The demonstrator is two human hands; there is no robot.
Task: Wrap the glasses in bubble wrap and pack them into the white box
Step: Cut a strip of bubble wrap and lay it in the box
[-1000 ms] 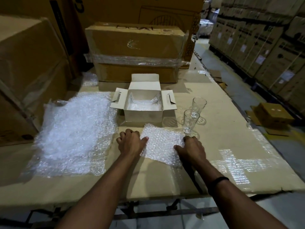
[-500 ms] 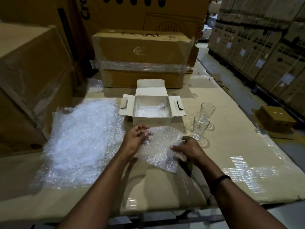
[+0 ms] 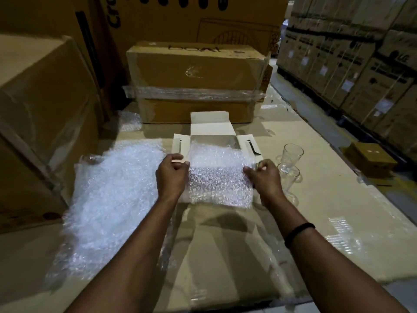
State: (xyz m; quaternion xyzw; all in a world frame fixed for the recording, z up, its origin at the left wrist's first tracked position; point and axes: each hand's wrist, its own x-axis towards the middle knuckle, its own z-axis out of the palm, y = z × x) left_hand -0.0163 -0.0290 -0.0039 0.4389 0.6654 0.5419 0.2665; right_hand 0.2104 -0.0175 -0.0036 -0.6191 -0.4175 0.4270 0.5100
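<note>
The left hand (image 3: 172, 175) and the right hand (image 3: 262, 179) each pinched an upper corner of a small rectangular sheet of clear bubble wrap (image 3: 220, 177), fingers curled and thumbs pressed on the plastic. The sheet was stretched flat between them, lifted at its top edge. It hung in front of the open white cardboard box (image 3: 212, 126), covering the box's front wall and part of its opening. Whether its lower edge touched the flattened brown cardboard work surface (image 3: 338, 211) could not be told.

The box stood on that surface with its lid flap raised at the back and its side flaps spread. To its right stood a far clear footed drinking glass (image 3: 293, 152), upright. A near clear footed drinking glass (image 3: 292, 177) stood just beside the right hand, partly hidden by it. A large crumpled pile of clear bubble wrap (image 3: 112, 188) lay left of the left hand. A black wristband (image 3: 299, 231) circled the right forearm. Behind the box sat a long brown carton banded with clear tape (image 3: 194, 82).
</note>
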